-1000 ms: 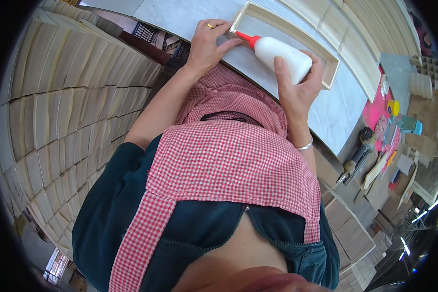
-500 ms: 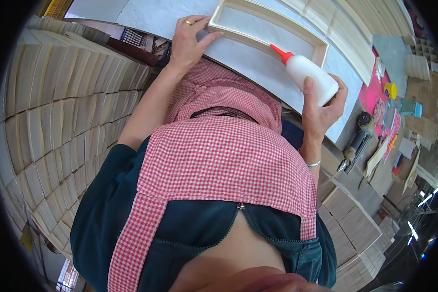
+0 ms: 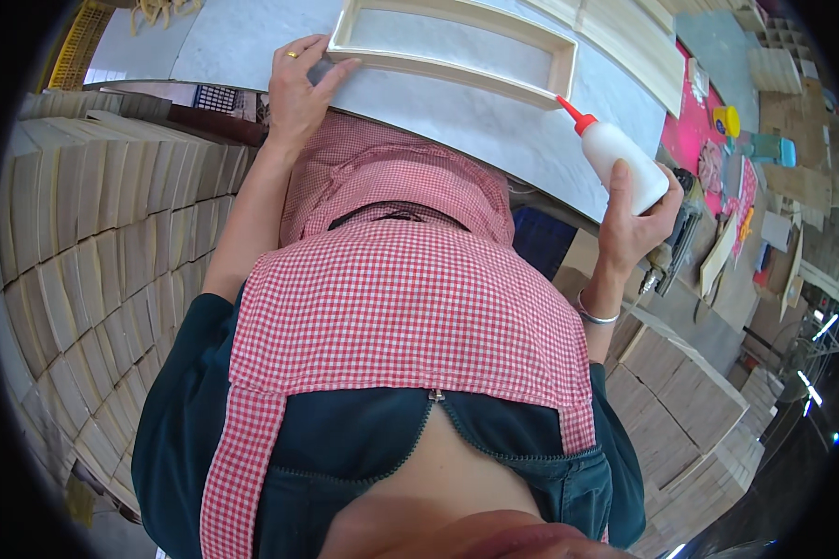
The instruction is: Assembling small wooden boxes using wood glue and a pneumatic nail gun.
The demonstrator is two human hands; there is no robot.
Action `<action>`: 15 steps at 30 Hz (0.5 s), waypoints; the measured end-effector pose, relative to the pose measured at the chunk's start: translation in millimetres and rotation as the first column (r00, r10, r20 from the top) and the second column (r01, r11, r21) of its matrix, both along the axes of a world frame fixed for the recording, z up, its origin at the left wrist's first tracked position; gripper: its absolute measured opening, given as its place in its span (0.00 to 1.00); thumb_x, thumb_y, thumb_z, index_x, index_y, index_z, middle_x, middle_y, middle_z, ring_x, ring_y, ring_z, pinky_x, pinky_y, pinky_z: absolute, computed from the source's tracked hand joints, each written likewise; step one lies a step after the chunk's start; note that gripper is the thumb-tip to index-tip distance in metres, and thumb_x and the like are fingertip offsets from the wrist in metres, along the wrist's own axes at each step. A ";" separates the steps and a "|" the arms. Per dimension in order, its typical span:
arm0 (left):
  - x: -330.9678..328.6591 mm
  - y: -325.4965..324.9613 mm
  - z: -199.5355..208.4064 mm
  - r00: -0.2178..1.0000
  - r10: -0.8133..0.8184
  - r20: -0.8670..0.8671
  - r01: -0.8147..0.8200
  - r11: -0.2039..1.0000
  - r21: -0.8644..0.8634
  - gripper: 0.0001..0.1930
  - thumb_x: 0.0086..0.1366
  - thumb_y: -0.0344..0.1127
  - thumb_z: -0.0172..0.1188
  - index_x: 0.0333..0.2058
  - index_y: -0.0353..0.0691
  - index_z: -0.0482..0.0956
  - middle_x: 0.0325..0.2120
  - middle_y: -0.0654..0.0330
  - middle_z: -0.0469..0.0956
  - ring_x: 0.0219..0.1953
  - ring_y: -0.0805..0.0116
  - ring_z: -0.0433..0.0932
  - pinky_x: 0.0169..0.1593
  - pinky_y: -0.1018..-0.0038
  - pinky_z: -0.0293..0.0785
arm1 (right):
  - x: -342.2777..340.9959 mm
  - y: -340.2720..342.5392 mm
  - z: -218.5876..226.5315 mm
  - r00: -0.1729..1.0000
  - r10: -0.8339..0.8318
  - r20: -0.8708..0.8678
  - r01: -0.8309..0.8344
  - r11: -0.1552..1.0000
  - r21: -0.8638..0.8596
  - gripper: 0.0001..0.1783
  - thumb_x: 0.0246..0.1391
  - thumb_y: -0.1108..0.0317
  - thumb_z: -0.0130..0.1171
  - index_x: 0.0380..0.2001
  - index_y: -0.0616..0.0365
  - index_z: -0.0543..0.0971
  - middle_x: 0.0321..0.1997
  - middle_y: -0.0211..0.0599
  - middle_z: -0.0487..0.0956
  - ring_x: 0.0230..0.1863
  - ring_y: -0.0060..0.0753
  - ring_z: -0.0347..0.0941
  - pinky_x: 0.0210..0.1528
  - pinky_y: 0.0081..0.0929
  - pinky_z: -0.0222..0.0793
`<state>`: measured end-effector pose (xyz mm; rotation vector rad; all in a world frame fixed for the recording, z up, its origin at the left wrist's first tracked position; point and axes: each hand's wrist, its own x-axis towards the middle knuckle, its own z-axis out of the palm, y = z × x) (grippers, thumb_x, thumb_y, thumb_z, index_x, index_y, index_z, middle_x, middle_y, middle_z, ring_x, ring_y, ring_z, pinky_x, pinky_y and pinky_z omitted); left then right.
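Note:
A long rectangular wooden frame lies on the pale marbled tabletop. At its near left corner, my left hand rests with thumb and fingers apart, the thumb and fingertips touching the wood. A ring shows on one finger. In my right hand is a white glue bottle with a red pointed nozzle, tilted so that the tip meets the frame's near right corner. My thumb lies along the bottle's near side, with the fingers wrapped behind it.
Tall stacks of wooden pieces rise at the left. More pale wooden strips lie beyond the frame. At the right are a nail gun, a yellow tub and a pink sheet. A yellow crate stands far left.
The bottle's nozzle has gone from partway along the frame's near side to its near right corner. The whole view has shifted, so frame and left hand appear further left.

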<state>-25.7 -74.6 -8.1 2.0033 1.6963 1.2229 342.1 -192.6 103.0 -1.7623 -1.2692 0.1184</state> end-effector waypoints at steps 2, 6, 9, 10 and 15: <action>1.2 0.8 0.5 1.000 -0.004 0.008 0.004 1.000 -0.010 0.24 0.59 0.45 0.72 0.51 0.38 0.84 0.49 0.56 0.79 0.53 0.60 0.72 0.56 0.70 0.72 | 5.1 -0.7 1.0 1.000 -0.016 -0.003 0.016 1.000 -0.007 0.27 0.52 0.61 0.73 0.49 0.63 0.73 0.43 0.44 0.78 0.38 0.36 0.76 0.39 0.29 0.75; 2.4 3.6 7.2 1.000 -0.006 0.001 0.006 0.999 -0.040 0.23 0.60 0.43 0.71 0.52 0.37 0.83 0.50 0.56 0.78 0.54 0.60 0.72 0.56 0.70 0.71 | 11.4 0.2 1.1 0.998 -0.056 -0.019 0.056 0.998 -0.021 0.28 0.53 0.62 0.73 0.51 0.64 0.73 0.43 0.45 0.77 0.38 0.35 0.76 0.39 0.29 0.75; -0.7 -2.7 17.2 1.000 -0.012 0.027 0.013 1.000 -0.020 0.23 0.62 0.39 0.69 0.55 0.38 0.81 0.52 0.56 0.77 0.55 0.61 0.72 0.58 0.70 0.71 | 14.4 1.5 -8.0 0.949 -0.117 -0.292 0.130 0.991 0.026 0.26 0.54 0.61 0.71 0.49 0.62 0.72 0.43 0.45 0.77 0.36 0.35 0.76 0.37 0.29 0.76; 2.3 -7.3 21.5 0.998 0.004 0.063 -0.003 1.000 -0.016 0.24 0.62 0.37 0.68 0.56 0.39 0.79 0.53 0.56 0.77 0.56 0.60 0.72 0.59 0.70 0.70 | 22.4 4.8 -10.7 0.918 -0.130 -0.374 0.160 0.986 0.049 0.25 0.55 0.61 0.71 0.49 0.62 0.72 0.42 0.45 0.77 0.36 0.35 0.76 0.37 0.29 0.76; 66.9 -23.4 128.2 0.788 -0.436 0.434 0.556 0.807 -0.198 0.21 0.63 0.31 0.63 0.56 0.41 0.79 0.51 0.56 0.77 0.53 0.59 0.76 0.61 0.68 0.70 | 85.5 27.2 -50.8 0.928 -0.330 -0.174 0.356 0.921 0.155 0.25 0.53 0.61 0.71 0.45 0.61 0.69 0.40 0.44 0.75 0.35 0.36 0.74 0.39 0.30 0.75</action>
